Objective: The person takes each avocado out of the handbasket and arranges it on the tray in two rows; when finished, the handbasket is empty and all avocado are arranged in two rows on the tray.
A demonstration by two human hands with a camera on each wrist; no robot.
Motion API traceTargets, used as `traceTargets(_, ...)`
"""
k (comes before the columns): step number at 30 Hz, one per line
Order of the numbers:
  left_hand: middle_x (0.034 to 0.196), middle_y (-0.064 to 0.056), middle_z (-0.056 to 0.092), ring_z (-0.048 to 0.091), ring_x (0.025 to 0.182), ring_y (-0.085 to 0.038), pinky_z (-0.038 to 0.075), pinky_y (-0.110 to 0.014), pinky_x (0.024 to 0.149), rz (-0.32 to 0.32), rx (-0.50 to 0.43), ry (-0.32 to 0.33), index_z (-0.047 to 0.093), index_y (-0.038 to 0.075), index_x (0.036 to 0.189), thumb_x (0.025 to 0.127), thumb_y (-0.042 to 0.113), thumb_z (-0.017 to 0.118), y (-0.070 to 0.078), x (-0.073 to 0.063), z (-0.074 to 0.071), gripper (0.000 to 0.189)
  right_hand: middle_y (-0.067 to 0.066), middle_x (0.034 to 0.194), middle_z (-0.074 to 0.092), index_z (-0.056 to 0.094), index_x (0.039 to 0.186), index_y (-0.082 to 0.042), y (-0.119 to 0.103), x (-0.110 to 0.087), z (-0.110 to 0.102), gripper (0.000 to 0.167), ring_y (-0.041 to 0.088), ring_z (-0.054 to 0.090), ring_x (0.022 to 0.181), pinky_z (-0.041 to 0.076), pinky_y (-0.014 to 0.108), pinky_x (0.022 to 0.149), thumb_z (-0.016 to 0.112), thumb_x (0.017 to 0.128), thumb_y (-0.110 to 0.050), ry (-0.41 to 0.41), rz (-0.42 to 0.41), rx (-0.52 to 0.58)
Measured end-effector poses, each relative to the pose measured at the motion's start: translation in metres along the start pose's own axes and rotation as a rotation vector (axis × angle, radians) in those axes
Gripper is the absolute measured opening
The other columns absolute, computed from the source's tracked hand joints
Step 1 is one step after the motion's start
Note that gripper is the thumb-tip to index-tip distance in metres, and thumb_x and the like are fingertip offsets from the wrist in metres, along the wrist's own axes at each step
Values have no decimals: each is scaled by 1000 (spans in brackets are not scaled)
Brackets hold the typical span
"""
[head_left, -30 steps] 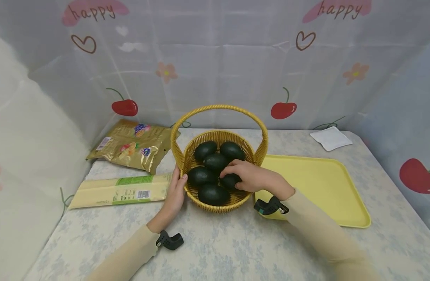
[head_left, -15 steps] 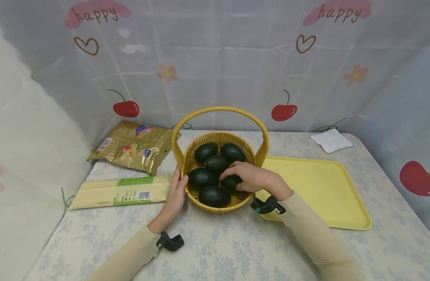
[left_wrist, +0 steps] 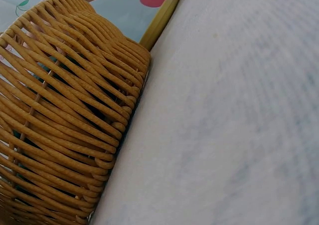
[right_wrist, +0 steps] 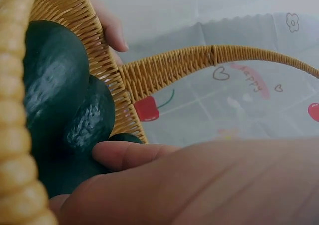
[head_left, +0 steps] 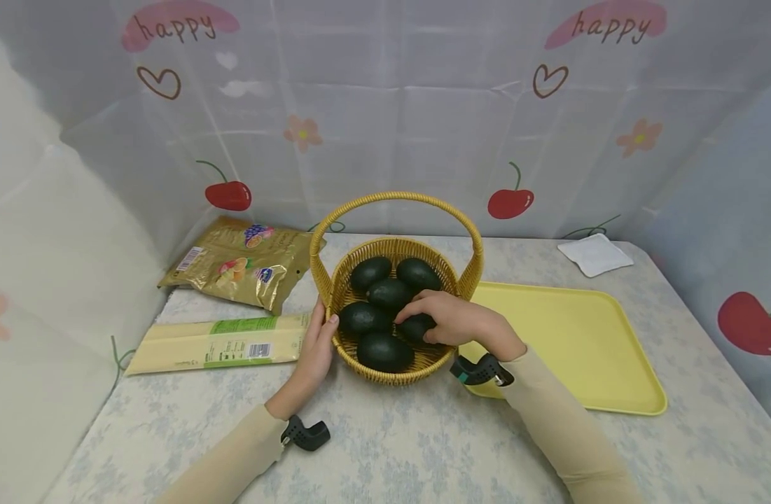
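A yellow wicker basket (head_left: pixel 394 379) with a tall arched handle stands mid-table, holding several dark green avocados (head_left: pixel 385 352). My left hand (head_left: pixel 314 353) grips its left side, thumb at the rim and fingers along the outer wall. Reaching in over the right rim, my right hand (head_left: pixel 457 322) holds the rightmost avocado (head_left: pixel 415 327) between curled fingers and thumb; the hand covers part of it. The right wrist view shows fingers (right_wrist: pixel 124 155) against dark green skin, beside other avocados (right_wrist: pixel 55 75). The left wrist view has the woven basket wall (left_wrist: pixel 65 110) close up.
Right of the basket lies a yellow tray (head_left: pixel 568 343), partly under the right forearm. A gold snack bag (head_left: pixel 243 262) and a long cream-and-green packet (head_left: pixel 227 343) lie to the left. A white packet (head_left: pixel 595 254) is at the back right, before a printed curtain.
The head view has shifted slightly, so everything sits a little lower in it. Both hands keep their places on the basket and the avocado; the right forearm has drawn in slightly.
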State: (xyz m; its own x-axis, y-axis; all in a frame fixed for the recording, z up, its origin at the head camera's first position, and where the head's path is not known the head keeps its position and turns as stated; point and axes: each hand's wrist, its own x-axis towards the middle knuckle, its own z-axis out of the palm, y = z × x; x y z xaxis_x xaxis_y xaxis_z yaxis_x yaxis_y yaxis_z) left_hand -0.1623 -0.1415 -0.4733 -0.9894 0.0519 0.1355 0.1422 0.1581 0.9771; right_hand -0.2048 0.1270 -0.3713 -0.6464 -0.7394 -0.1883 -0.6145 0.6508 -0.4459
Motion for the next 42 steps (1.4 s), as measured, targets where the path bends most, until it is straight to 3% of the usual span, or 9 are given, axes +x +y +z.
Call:
traceTargets(19, 174, -6, 7, 6, 161, -25, 10, -49, 130, -17, 10, 9, 5, 13, 166, 112, 23, 33, 2, -1, 0, 62, 12, 138, 60, 68, 133, -16, 2, -3, -1, 48, 31, 53, 131, 53, 45, 101, 67, 89, 4, 36, -49, 12)
traceTargets(27, 174, -6, 7, 5, 161, -24, 10, -48, 130, 0, -6, 9, 5, 13, 166, 112, 21, 33, 1, -1, 0, 62, 17, 142, 56, 67, 135, -16, 3, -11, -6, 48, 35, 52, 134, 53, 50, 102, 68, 90, -1, 125, -60, 29)
traceTargets(31, 174, -5, 6, 4, 161, -24, 9, -49, 130, -4, -6, 5, 4, 14, 166, 112, 21, 33, 1, -1, 0, 62, 18, 143, 56, 66, 137, -15, 2, -18, -11, 48, 35, 52, 132, 54, 48, 96, 69, 91, -3, 182, -89, 61)
traceTargets(32, 174, -5, 5, 4, 161, -24, 9, -49, 130, -6, -6, 4, 4, 15, 166, 112, 22, 33, 1, -1, 0, 62, 17, 143, 56, 66, 137, -16, 2, -19, -12, 48, 34, 54, 130, 54, 46, 93, 70, 91, -4, 193, -92, 70)
traceTargets(35, 174, -4, 5, 4, 161, -24, 10, -49, 130, -9, -6, 4, 4, 16, 166, 112, 22, 33, 1, -1, -1, 62, 16, 144, 55, 66, 137, -17, 0, -25, -16, 48, 27, 62, 99, 52, 36, 81, 71, 91, -6, 216, -91, 104)
traceTargets(38, 174, -4, 5, 4, 161, -24, 10, -49, 130, -9, -6, 4, 4, 16, 166, 112, 22, 33, 1, -1, 0, 62, 14, 144, 55, 66, 137, -19, -1, -32, -21, 48, 20, 55, 78, 48, 29, 74, 71, 91, -8, 229, -88, 123)
traceTargets(39, 174, -4, 5, 5, 161, -24, 10, -49, 130, -9, -7, 4, 4, 16, 166, 112, 22, 33, 0, -1, 0, 62, 13, 144, 55, 66, 137, -19, -2, -35, -22, 48, 20, 55, 78, 49, 29, 73, 70, 91, -7, 234, -92, 131)
traceTargets(42, 174, -5, 5, 4, 161, -24, 10, -49, 130, -10, -8, 3, 4, 15, 166, 112, 22, 33, 0, 0, -1, 62, 11, 144, 56, 66, 136, -19, -3, -46, -27, 48, 22, 61, 101, 55, 28, 78, 71, 91, -6, 252, -105, 167)
